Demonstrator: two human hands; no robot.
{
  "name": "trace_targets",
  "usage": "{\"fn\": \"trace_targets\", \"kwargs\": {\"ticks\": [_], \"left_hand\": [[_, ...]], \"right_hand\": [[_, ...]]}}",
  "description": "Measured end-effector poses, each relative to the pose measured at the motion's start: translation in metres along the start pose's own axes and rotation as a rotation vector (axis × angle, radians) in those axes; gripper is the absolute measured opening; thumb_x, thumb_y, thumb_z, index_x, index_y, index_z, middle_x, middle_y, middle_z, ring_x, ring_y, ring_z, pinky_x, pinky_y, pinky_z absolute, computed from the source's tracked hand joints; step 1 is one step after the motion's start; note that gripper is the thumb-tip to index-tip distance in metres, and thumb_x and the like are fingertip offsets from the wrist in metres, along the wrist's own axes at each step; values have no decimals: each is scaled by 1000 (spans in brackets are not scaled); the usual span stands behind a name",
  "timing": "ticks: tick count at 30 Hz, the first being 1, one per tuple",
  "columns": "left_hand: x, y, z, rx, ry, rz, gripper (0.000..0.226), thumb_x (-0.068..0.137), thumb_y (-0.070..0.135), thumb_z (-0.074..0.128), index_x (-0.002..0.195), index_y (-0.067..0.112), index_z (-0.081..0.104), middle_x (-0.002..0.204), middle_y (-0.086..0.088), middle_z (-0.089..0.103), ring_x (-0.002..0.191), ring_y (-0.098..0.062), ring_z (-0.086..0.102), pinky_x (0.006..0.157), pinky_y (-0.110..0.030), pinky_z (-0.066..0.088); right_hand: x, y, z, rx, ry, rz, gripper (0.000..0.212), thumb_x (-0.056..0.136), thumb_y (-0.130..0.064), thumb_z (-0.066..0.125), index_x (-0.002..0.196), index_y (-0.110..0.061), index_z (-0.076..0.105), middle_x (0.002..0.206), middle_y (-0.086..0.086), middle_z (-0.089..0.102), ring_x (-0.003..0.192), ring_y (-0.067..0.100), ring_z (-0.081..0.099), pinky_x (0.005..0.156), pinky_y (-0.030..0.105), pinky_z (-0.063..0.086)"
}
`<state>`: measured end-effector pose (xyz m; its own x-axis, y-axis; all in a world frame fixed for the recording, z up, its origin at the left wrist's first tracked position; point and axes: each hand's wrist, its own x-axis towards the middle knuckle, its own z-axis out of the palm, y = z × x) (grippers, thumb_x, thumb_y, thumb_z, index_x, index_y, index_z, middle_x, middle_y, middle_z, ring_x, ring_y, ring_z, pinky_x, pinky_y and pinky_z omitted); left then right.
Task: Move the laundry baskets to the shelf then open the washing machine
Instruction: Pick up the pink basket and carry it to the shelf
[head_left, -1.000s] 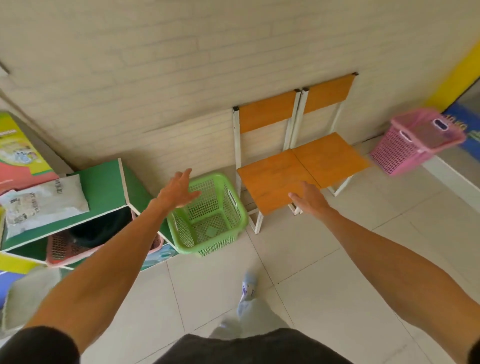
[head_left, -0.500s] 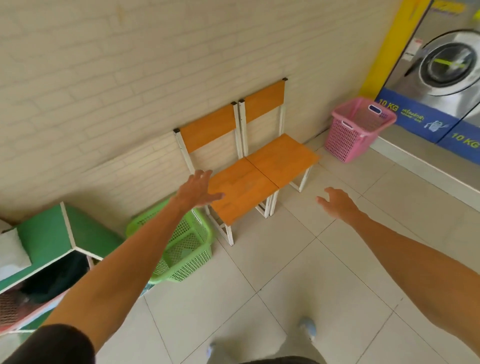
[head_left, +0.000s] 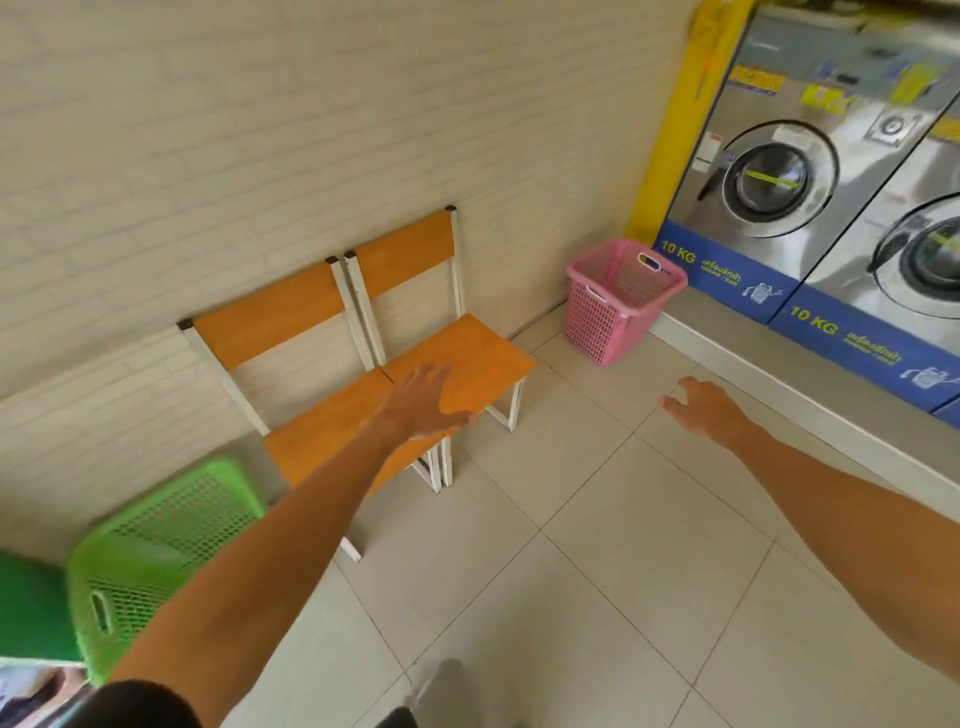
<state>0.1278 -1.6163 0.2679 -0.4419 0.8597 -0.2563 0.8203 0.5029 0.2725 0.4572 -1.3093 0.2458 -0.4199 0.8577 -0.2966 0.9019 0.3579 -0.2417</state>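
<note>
Blue panels under the washing machine (head_left: 768, 176) at far right read "10 KG". The pink basket (head_left: 621, 306) stood on the floor just left of it, well beyond both hands. The left hand (head_left: 423, 402) and right hand (head_left: 704, 410) reached forward, each grip apart and empty. The green basket (head_left: 161, 556) sat near left, beside two orange chairs (head_left: 384, 364).

Head camera looks steeply down, tilted, toward floor (head_left: 597, 571); edges perhaps motion-blurred.

Laundromat: coin washing machines (head_left: 769, 176), baskets (head_left: 618, 306)
</note>
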Motion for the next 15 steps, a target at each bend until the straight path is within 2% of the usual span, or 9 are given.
{"fn": "trace_targets", "kwargs": {"ticks": [5, 10, 15], "left_hand": [[87, 36, 3, 11, -36, 12, 112, 74, 89, 46, 159, 25, 15, 166, -8, 17, 153, -34, 17, 118, -56, 28], [188, 80, -2, 127, -91, 46, 106, 77, 88, 44, 159, 26, 19, 166, -9, 16, 153, -35, 15, 120, -57, 20], [314, 133, -24, 151, -100, 137, 105, 75, 89, 44, 157, 25, 25, 165, -10, 21, 151, -34, 19, 119, -56, 21]], "right_hand": [[71, 30, -25, 15, 0, 7, 67, 96, -54, 51, 145, -9, 43, 139, 25, 51, 128, 40, 50, 101, 46, 46], [152, 51, -47, -31, -43, 41, 69, 94, -60, 48, 147, -16, 42, 139, 17, 54, 129, 37, 50, 104, 52, 44], [254, 73, -94, -60, -104, 109, 68, 94, -64, 44, 147, -21, 42, 144, 13, 52, 134, 36, 45, 108, 52, 39]]}}
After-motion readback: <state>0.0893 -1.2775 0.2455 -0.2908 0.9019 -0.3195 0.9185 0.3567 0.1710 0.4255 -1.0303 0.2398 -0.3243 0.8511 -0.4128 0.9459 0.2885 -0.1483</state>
